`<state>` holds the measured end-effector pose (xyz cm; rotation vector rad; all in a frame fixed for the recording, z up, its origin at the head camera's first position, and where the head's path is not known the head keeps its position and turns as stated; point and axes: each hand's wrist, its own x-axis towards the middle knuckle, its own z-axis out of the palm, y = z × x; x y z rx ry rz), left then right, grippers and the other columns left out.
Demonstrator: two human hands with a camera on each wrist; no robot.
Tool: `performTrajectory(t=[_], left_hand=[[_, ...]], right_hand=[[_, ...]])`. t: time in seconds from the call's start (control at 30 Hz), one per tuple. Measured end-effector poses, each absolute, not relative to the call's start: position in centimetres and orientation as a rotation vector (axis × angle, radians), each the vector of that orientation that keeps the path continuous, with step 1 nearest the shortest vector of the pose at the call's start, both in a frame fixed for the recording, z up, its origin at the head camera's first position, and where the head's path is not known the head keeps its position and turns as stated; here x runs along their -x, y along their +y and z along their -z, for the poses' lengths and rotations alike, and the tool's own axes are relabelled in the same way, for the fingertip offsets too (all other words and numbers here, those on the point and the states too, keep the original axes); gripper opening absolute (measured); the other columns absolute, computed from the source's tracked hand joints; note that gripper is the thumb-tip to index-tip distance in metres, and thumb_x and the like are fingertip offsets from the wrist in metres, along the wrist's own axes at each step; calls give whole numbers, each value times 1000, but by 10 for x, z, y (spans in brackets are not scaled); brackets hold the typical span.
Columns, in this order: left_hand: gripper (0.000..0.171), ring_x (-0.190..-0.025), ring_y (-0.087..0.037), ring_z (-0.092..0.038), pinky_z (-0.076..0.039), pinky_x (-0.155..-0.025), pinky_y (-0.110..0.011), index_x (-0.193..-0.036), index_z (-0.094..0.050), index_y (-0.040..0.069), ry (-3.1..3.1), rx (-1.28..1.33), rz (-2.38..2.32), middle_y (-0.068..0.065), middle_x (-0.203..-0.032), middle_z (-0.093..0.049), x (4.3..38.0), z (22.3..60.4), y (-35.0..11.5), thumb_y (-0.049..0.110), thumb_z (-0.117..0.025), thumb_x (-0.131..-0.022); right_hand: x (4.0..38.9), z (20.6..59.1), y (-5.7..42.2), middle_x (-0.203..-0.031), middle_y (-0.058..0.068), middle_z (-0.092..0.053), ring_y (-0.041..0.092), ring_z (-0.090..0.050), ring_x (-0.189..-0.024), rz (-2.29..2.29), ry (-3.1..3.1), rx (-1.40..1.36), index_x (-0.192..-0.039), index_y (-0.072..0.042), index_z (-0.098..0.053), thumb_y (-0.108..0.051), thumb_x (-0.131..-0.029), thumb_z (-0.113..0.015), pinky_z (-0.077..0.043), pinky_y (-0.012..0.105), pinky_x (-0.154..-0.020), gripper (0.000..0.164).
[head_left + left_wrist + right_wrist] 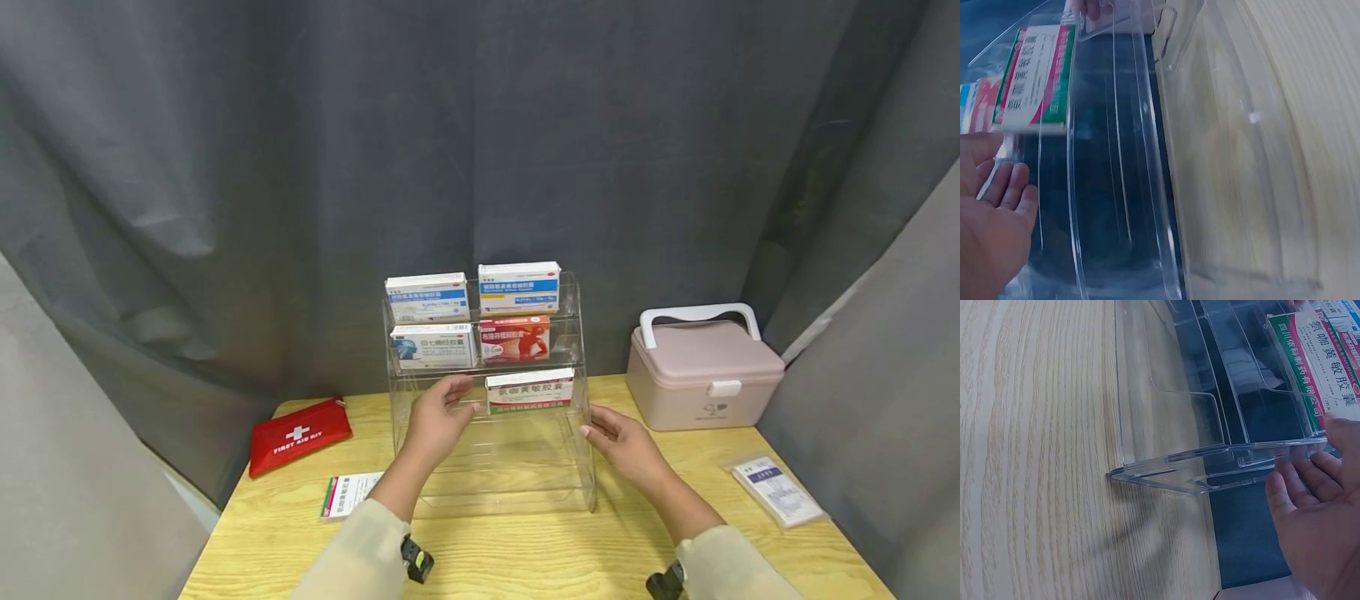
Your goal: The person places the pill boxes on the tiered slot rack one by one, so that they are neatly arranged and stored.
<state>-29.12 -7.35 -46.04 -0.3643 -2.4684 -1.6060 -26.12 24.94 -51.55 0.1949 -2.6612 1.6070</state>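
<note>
A clear tiered display rack stands upright on the table, with medicine boxes on its upper tiers. My left hand is at the third tier, beside the left end of a white, red and green medicine box. In the left wrist view, the left hand has loosely bent fingers and nothing between them. My right hand holds the rack's right side edge. In the right wrist view, its thumb is in front, by the box's end, and its fingers lie against the outside of the side panel.
Above are two blue-and-white boxes, a white box and a red box. Left lie a red first aid pouch and a flat box; right are a pink case and a bagged white box. Grey curtains hang behind.
</note>
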Motion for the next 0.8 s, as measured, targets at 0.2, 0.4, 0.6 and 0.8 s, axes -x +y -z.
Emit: performTrajectory(t=[0.2, 0.4, 0.6, 0.8], left_hand=[[19, -102, -22, -74, -63, -96, -39, -116, -76, 11, -2511, 278, 1502, -5, -108, -79, 259, 452, -138, 16, -83, -99], [25, -99, -21, -71, -63, -86, -27, -118, -72, 5, -2756, 430, 1534, -8, -109, -75, 253, 455, -225, 18, -82, -100], [51, -137, -48, -63, -55, -115, -60, -137, -70, 6, -2934, 243, 1321, -16, -141, -72, 267, 513, -279, 24, -89, -93], [89, -152, -51, -47, -40, -123, -72, -158, -55, 8, -3081, 76, 1206, -22, -160, -57, 275, 568, -305, 32, -96, -84]], right_hand=[[261, 515, 248, -161, 31, -51, 48, -55, -147, -1609, -2678, -185, -161, 8, -44, -22, -114, -62, -49, 55, -120, 60], [260, 513, 253, -162, 30, -51, 48, -55, -147, -1585, -2697, -164, -162, 7, -43, -24, -114, -62, -49, 56, -120, 61], [259, 511, 256, -161, 33, -50, 49, -55, -146, -1587, -2681, -178, -160, 11, -43, -21, -113, -63, -49, 54, -120, 61], [261, 512, 251, -159, 35, -51, 49, -56, -146, -1619, -2650, -209, -159, 13, -44, -18, -112, -64, -50, 51, -118, 59]])
